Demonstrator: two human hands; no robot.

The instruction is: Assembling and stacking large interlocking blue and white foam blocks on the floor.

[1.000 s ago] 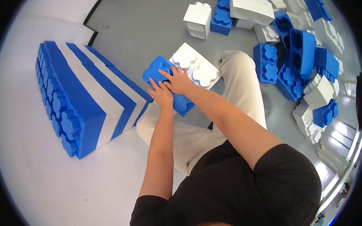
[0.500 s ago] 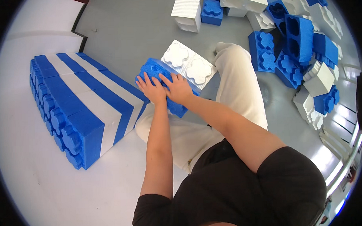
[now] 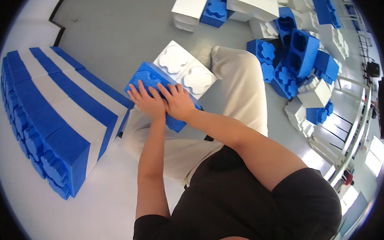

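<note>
Pressing our left hand (image 3: 145, 101) and right hand (image 3: 177, 102) flat, fingers spread, on blue foam block (image 3: 150, 81) | looks light, soft-stiff | we'd grip its side edges

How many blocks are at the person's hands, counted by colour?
Blue block: 1, under the left hand and right hand
White block: 1, touching the blue one
Total: 2
</note>
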